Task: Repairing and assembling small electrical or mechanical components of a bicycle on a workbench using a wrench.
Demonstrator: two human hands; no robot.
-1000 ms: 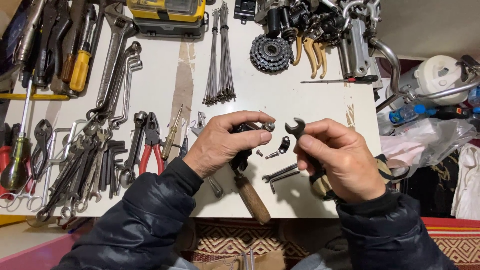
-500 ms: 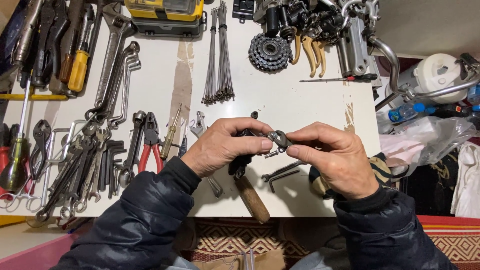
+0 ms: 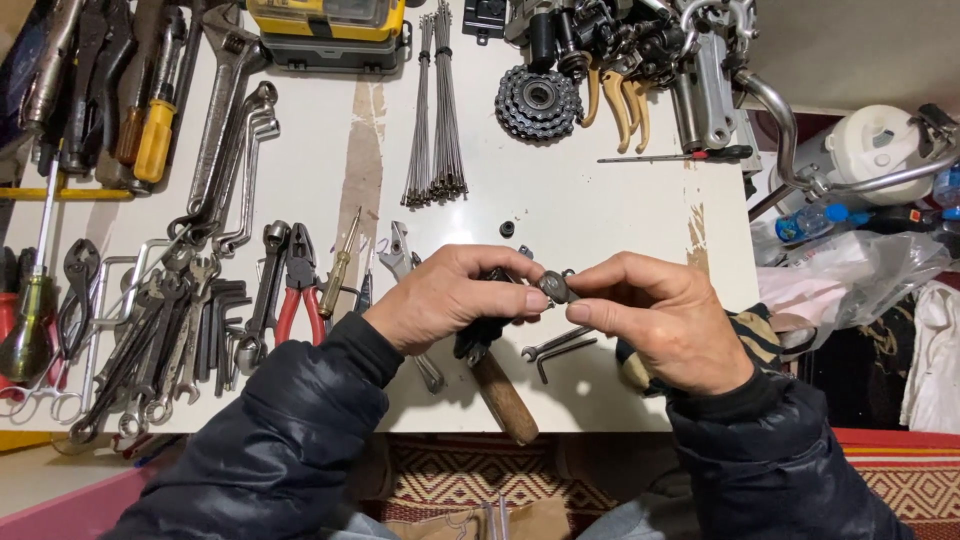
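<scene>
Head view: my left hand (image 3: 450, 300) and right hand (image 3: 655, 320) meet above the white desk (image 3: 600, 210), fingertips of both pinching one small dark metal part (image 3: 555, 288) between them.

On the worktop (image 3: 620, 210), near the middle: left hand (image 3: 445, 300) and right hand (image 3: 660, 320) meeting fingertip to fingertip around a small metal part (image 3: 555, 288). Just under the hands, a hammer (image 3: 495, 385), handle reaching the near edge. Right of the hammer, bent hex keys (image 3: 555, 348). Left of the hands, pliers (image 3: 297, 285) and a screwdriver (image 3: 338, 270); farther left, a heap of spanners (image 3: 160, 330). Far from the hands, a bundle of spokes (image 3: 437, 110); right of it, a sprocket cluster (image 3: 538, 103). At the far edge, left of centre, a case (image 3: 325, 30). Off the right edge, a plastic bag (image 3: 850, 280).
</scene>
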